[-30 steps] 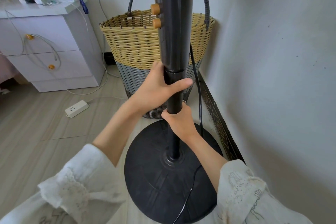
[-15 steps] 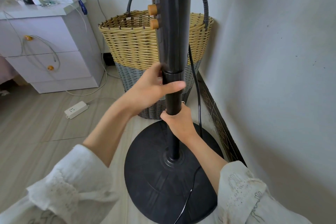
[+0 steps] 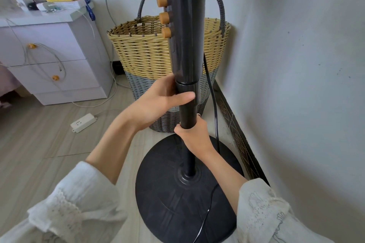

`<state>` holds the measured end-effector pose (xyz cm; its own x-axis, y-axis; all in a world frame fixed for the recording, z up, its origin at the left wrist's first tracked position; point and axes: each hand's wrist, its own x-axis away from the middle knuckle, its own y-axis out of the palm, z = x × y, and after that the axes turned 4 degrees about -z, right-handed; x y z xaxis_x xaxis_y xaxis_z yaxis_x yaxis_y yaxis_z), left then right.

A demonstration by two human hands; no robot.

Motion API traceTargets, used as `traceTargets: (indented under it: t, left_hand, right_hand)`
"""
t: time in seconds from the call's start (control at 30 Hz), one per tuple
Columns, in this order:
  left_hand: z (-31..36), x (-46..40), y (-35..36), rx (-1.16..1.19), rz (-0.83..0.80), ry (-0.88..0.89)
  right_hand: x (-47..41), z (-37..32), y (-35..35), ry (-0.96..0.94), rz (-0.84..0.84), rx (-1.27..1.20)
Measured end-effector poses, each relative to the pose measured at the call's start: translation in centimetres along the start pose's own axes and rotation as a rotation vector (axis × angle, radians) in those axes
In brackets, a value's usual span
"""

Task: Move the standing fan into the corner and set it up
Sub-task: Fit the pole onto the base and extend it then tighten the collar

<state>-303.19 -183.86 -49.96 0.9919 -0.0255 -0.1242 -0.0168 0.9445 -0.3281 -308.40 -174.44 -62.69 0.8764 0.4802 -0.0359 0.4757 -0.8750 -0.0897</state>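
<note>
Pale wood-look floor [image 3: 39, 144], white wall [image 3: 296, 65] at frame right, dark skirting along its foot. Centre frame: black standing fan [image 3: 187, 35], upright, round base [image 3: 177, 213] on the floor near the skirting, four orange knobs [image 3: 164, 16] up the column. Left hand [image 3: 158, 104] wrapped round the pole at the collar, thumb across the front. Right hand [image 3: 194, 136] gripping the thinner pole just below. Behind, woven basket [image 3: 142, 55]. Upper left, white drawer unit [image 3: 59, 55]; power strip [image 3: 84, 122] on the floor.
</note>
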Motion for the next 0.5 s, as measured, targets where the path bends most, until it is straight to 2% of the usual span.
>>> traceTargets:
  t: [0.03,0.1,0.17,0.23,0.3,0.33,0.37,0.43,0.47,0.5]
  left_hand:
    - [0.1,0.2,-0.4,0.035,-0.031,0.009]
    - [0.1,0.3,-0.4,-0.012,0.041,0.024]
    - [0.2,0.0,1.0,-0.123,0.240,0.027]
    - [0.0,-0.5,2.9,-0.279,0.504,0.023]
    - [0.1,-0.8,3.6,-0.374,0.612,0.020]
    - [0.2,-0.9,3.2,-0.358,0.560,0.008]
    - [0.2,-0.8,2.5,-0.292,0.437,-0.006]
    - [0.5,-0.2,1.0,-0.101,0.118,-0.052]
    - [0.5,0.1,0.4,-0.042,0.035,-0.055]
    - [0.4,0.3,0.0,-0.035,0.021,-0.046]
  right_hand:
    - [0.0,0.0,0.0,0.001,0.004,0.007]
    - [0.0,0.0,0.1,0.002,0.006,0.003]
    - [-0.1,0.0,0.1,-0.004,0.009,-0.006]
    - [-0.1,-0.1,0.1,0.002,0.025,-0.040]
    - [0.0,-0.2,0.1,0.016,0.028,-0.057]
    - [0.0,-0.2,0.0,0.016,0.020,-0.047]
    - [0.0,-0.2,0.0,0.014,0.010,-0.032]
    - [0.0,-0.1,-0.1,0.013,0.000,0.000]
    - [0.0,0.0,-0.1,0.010,0.000,0.014]
    - [0.0,-0.1,-0.1,0.005,-0.001,0.019]
